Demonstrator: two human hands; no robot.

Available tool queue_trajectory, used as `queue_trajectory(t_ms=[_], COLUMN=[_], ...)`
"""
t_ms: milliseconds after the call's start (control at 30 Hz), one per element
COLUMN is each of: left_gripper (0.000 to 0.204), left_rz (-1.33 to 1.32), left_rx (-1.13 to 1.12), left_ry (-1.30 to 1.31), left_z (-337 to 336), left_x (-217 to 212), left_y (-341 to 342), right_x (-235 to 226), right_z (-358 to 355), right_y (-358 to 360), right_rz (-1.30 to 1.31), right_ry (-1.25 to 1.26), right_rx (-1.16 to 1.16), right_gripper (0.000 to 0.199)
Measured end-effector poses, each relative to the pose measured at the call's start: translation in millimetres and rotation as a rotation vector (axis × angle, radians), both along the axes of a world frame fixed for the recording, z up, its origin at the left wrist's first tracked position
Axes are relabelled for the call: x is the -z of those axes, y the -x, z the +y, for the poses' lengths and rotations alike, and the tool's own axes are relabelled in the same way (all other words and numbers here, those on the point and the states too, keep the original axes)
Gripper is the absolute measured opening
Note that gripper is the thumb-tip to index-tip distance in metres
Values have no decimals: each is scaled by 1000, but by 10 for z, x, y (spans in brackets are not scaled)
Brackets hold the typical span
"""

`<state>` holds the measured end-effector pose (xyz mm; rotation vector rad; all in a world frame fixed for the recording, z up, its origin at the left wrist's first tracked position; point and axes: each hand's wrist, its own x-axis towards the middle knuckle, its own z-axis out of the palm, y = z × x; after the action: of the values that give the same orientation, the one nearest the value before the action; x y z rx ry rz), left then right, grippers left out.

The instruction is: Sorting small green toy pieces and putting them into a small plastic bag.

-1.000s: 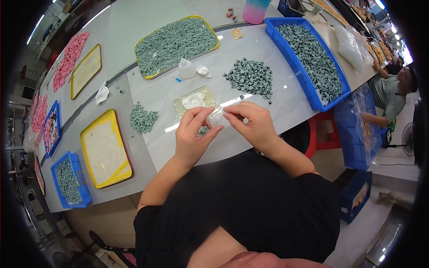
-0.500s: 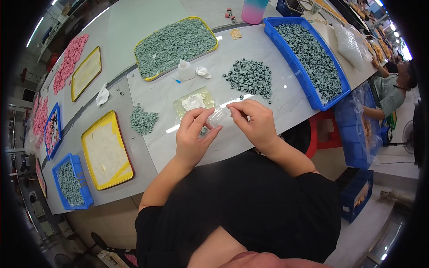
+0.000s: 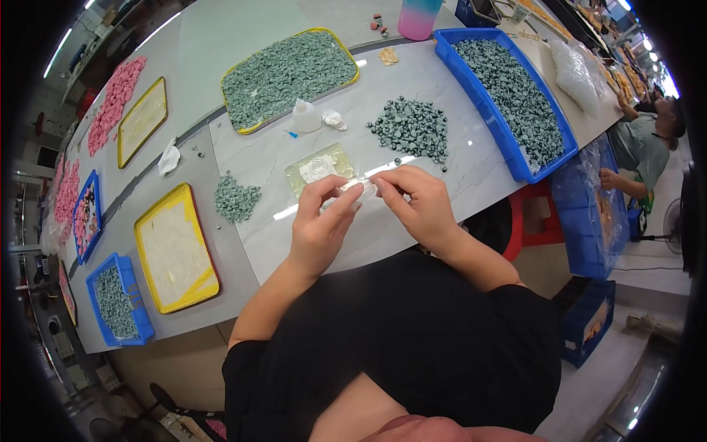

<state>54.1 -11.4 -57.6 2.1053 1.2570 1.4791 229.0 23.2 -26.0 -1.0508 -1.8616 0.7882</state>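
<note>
My left hand (image 3: 318, 225) and my right hand (image 3: 421, 210) are held close together over the near edge of the table. Thumb and fingertips are pinched on each; what they grip is too small to make out. Just beyond them lies a clear yellowish pad (image 3: 335, 162) with a smear of white paste (image 3: 319, 169). Past it are a white squeeze bottle (image 3: 306, 116) with a blue tip (image 3: 292, 135) and a crumpled white tissue (image 3: 334, 120). A loose heap of small green pieces with dark shiny parts (image 3: 411, 129) lies beyond my right hand.
Plain green pieces (image 3: 237, 197) are heaped at left. A yellow-rimmed tray (image 3: 359, 72) and a long blue bin (image 3: 492, 121) hold more. Another yellow tray (image 3: 177, 250) and a small blue bin (image 3: 140, 313) stand further left. A co-worker (image 3: 644, 147) is at far right.
My left thumb and fingers have drawn closer to my right fingertips. A green piece seen below my left hand is now hidden. The co-worker's near hand has shifted.
</note>
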Motion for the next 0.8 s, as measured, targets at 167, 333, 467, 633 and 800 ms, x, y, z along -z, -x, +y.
queue_trajectory(t_ms=[167,333,467,633,800], left_gripper=[43,41,38,37,39], left_rz=[72,69,68,17,6], left_rx=[4,28,55,44,34], left_ry=[-159,-178,-155,-120,-97], left_z=[38,31,37,33,61], left_x=[-34,38,52,100,79], left_y=[23,40,25,-9,13], right_x=[-51,-28,16,71,-3], right_z=[-32,-36,-36,18,40], right_y=[3,16,28,-35,-84], right_rz=[-11,-9,-37,-126,2], right_ry=[84,73,-9,-151,156], right_rx=[-35,-12,24,108,-11], right_gripper=[13,13,13,14,13])
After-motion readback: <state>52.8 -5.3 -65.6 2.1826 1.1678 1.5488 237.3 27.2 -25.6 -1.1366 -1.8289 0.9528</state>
